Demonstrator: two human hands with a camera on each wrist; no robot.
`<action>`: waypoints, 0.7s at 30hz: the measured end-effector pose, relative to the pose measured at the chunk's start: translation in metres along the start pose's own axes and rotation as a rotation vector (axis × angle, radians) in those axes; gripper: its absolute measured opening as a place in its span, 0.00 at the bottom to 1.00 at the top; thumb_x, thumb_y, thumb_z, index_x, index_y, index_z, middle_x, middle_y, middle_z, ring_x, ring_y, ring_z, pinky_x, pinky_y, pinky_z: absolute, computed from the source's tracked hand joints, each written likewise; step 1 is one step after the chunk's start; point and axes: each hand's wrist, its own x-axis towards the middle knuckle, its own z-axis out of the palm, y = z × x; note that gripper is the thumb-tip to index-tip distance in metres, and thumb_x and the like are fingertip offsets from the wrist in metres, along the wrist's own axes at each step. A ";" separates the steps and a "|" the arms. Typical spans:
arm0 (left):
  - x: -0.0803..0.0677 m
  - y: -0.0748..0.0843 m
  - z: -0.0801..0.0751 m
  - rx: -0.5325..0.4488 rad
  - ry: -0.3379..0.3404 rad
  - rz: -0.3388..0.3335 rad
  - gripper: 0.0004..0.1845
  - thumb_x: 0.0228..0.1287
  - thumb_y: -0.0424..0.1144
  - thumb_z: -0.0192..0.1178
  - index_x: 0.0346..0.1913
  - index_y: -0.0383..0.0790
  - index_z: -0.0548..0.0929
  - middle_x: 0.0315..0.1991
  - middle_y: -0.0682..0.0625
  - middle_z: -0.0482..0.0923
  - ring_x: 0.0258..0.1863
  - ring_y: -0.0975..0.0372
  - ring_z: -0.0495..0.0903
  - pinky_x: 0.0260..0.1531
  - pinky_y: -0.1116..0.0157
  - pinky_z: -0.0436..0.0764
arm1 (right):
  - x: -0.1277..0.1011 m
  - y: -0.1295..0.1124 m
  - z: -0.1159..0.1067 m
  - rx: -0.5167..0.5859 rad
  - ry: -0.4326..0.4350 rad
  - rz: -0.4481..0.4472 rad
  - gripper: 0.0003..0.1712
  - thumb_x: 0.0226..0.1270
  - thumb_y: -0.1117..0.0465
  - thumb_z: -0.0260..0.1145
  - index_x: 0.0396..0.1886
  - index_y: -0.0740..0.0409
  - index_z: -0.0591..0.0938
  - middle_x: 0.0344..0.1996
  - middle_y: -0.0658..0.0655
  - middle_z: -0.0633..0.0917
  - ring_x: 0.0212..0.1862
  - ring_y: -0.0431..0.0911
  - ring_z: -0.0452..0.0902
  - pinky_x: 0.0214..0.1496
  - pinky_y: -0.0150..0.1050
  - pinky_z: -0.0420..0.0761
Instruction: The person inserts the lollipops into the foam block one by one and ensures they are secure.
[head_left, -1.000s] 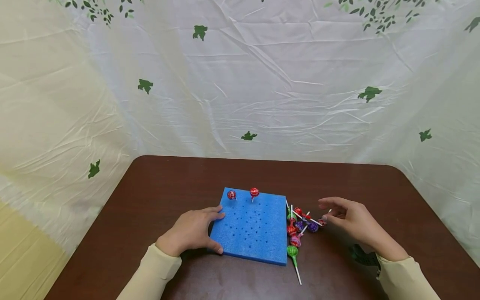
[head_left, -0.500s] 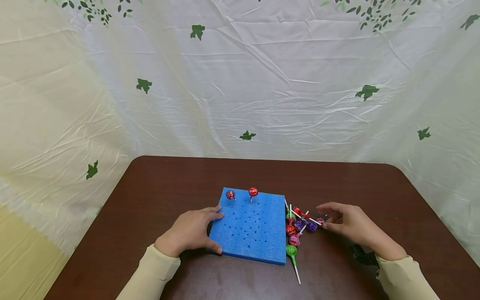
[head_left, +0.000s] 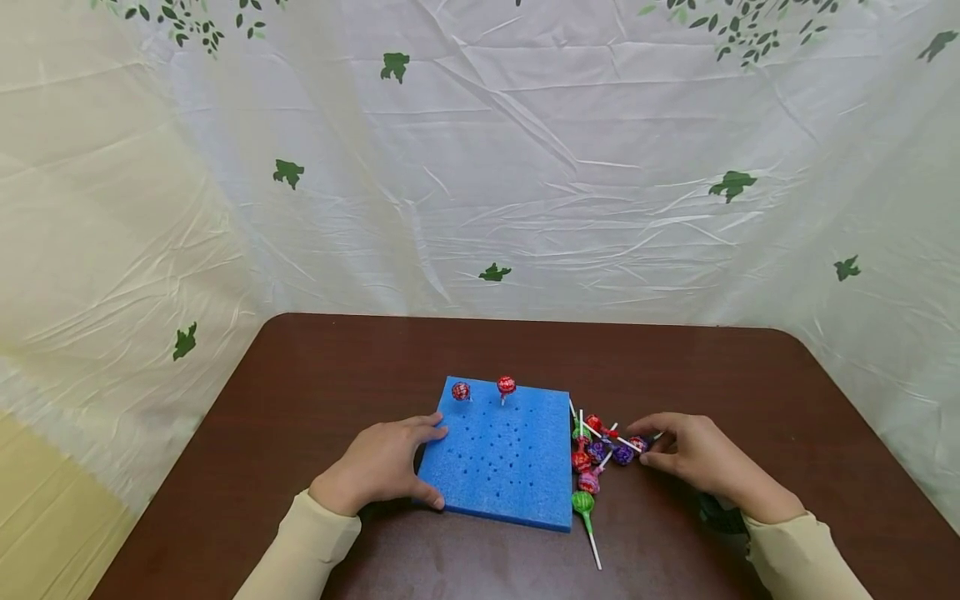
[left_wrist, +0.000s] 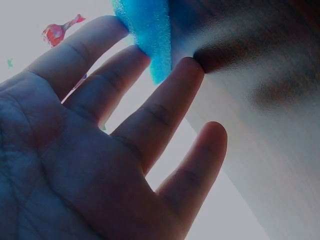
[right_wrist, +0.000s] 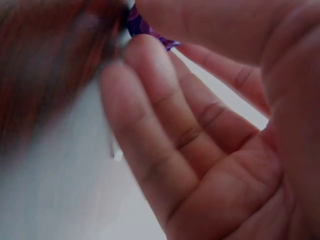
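Observation:
A blue foam board [head_left: 498, 508] with rows of small holes lies on the table. Two red lollipops stand in its far row, one lollipop [head_left: 461, 391] at the left corner and another lollipop [head_left: 506, 385] right of it. My left hand [head_left: 378, 462] rests against the board's left edge, its fingers fairly straight in the left wrist view. At the right of the pile, my right hand [head_left: 693, 458] pinches the wrapped head of a red-and-purple lollipop [head_left: 637, 443] between thumb and fingers. Purple wrapper [right_wrist: 137, 22] shows between them in the right wrist view.
Several lollipops lie heaped along the board's right edge, among them a purple lollipop [head_left: 622, 454], a pink lollipop [head_left: 588, 481] and a green lollipop [head_left: 582, 502] nearest the front. Behind the brown table [head_left: 360, 350] hangs a pale curtain [head_left: 480, 167] with green leaf shapes.
My right hand has moved slightly left and down, and its thumb and fingers have come around the lollipop at the pile's right end. The left hand and board stay in place.

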 end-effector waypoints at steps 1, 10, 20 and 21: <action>0.000 0.000 0.000 0.000 -0.001 -0.001 0.51 0.39 0.65 0.78 0.67 0.42 0.77 0.71 0.50 0.68 0.67 0.52 0.71 0.59 0.47 0.74 | 0.000 0.000 0.000 -0.006 0.002 -0.001 0.18 0.58 0.68 0.75 0.50 0.56 0.86 0.43 0.52 0.85 0.33 0.37 0.80 0.31 0.34 0.82; 0.000 0.002 -0.002 -0.014 -0.010 -0.011 0.51 0.39 0.65 0.78 0.68 0.42 0.77 0.71 0.48 0.68 0.67 0.51 0.70 0.59 0.46 0.73 | -0.003 0.000 -0.004 -0.059 0.058 -0.040 0.17 0.59 0.70 0.74 0.48 0.56 0.87 0.42 0.50 0.84 0.33 0.37 0.80 0.30 0.34 0.81; 0.000 0.002 -0.002 -0.006 -0.006 -0.007 0.51 0.39 0.65 0.77 0.67 0.42 0.77 0.71 0.49 0.68 0.67 0.51 0.71 0.59 0.46 0.73 | -0.005 0.001 -0.010 -0.091 0.172 -0.121 0.19 0.57 0.70 0.75 0.49 0.56 0.87 0.40 0.48 0.84 0.33 0.36 0.81 0.32 0.36 0.82; 0.000 0.002 -0.003 -0.007 -0.007 -0.007 0.51 0.39 0.65 0.78 0.67 0.42 0.77 0.71 0.49 0.68 0.67 0.51 0.71 0.59 0.46 0.73 | -0.006 0.000 -0.010 -0.085 0.181 -0.126 0.18 0.57 0.70 0.76 0.49 0.56 0.87 0.40 0.48 0.85 0.32 0.35 0.81 0.32 0.36 0.83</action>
